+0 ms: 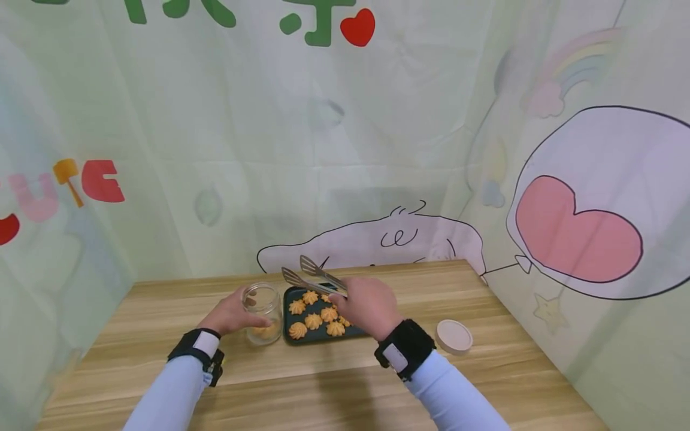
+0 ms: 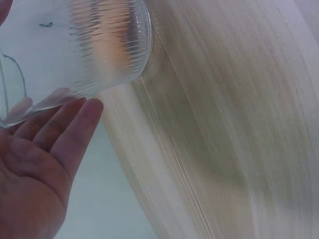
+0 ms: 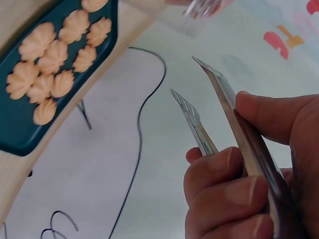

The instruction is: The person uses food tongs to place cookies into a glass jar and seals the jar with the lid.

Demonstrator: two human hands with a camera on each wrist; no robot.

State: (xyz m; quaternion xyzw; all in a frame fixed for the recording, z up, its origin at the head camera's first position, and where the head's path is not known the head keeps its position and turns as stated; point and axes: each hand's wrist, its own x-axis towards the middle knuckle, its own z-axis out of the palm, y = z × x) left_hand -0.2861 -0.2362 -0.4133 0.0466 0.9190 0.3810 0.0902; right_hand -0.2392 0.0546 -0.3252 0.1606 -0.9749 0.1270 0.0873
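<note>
My left hand (image 1: 237, 312) holds a clear ribbed glass jar (image 1: 262, 312) standing on the wooden table, thumb near its rim. In the left wrist view the fingers (image 2: 75, 124) lie against the side of the jar (image 2: 89, 45). Something orange shows low inside the jar. My right hand (image 1: 366, 305) grips metal tongs (image 1: 315, 276) above a dark teal tray (image 1: 318, 339) of several orange swirl cookies (image 1: 314, 321). The tongs (image 3: 224, 92) stand apart with nothing between their tips; the cookies (image 3: 55, 59) sit on the tray (image 3: 15, 134) below them.
A round beige lid (image 1: 454, 336) lies on the table (image 1: 323, 383) right of the tray. Printed cloth walls close in the table at the back, left and right. Both wrists wear black bands with cameras.
</note>
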